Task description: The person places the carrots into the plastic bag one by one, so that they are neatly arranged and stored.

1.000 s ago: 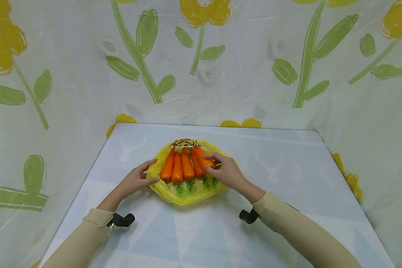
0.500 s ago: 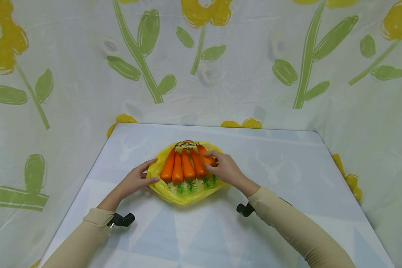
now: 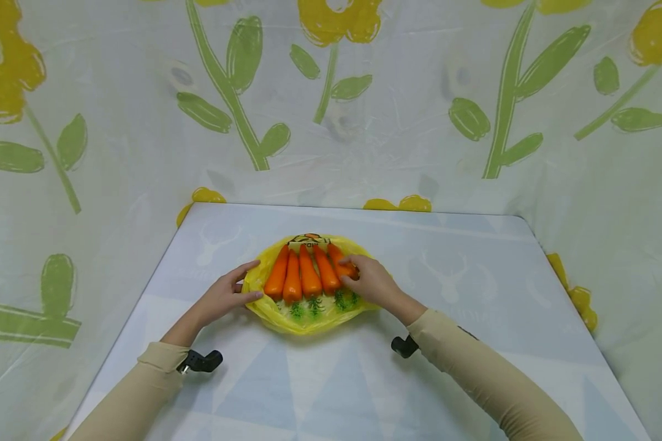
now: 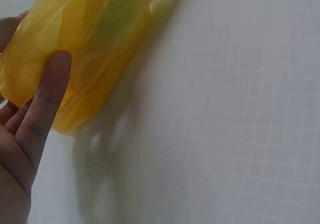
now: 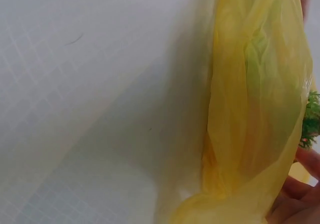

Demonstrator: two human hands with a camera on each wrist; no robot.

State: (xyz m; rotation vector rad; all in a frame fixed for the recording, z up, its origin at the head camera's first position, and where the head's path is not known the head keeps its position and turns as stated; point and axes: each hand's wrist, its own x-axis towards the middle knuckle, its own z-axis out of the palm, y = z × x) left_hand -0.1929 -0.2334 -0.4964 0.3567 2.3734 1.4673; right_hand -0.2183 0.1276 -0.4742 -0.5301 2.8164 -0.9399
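Note:
In the head view a yellow plastic bag [image 3: 303, 327] lies spread on the table, its printed side at the back. Several orange carrots [image 3: 311, 282] with small green leafy tops lie side by side on it, tips pointing away from me. My left hand [image 3: 226, 294] holds the bag's left edge between thumb and fingers; in the left wrist view the thumb [image 4: 52, 84] presses along the yellow plastic. My right hand [image 3: 376, 283] pinches the rightmost carrot [image 3: 339, 257] near its thick end. That end is partly hidden by the fingers. The right wrist view shows green leaves [image 5: 311, 121] beside the bag.
The pale table [image 3: 452, 367] has a faint deer and triangle pattern. Behind it and at both sides hangs a white curtain [image 3: 397, 141] with yellow flowers and green leaves. Both wrists carry small black cameras.
My right hand has shifted the rightmost carrot slightly to the right and laid it more in line with the row. The neighbouring carrot has also moved a little. My left hand stays put.

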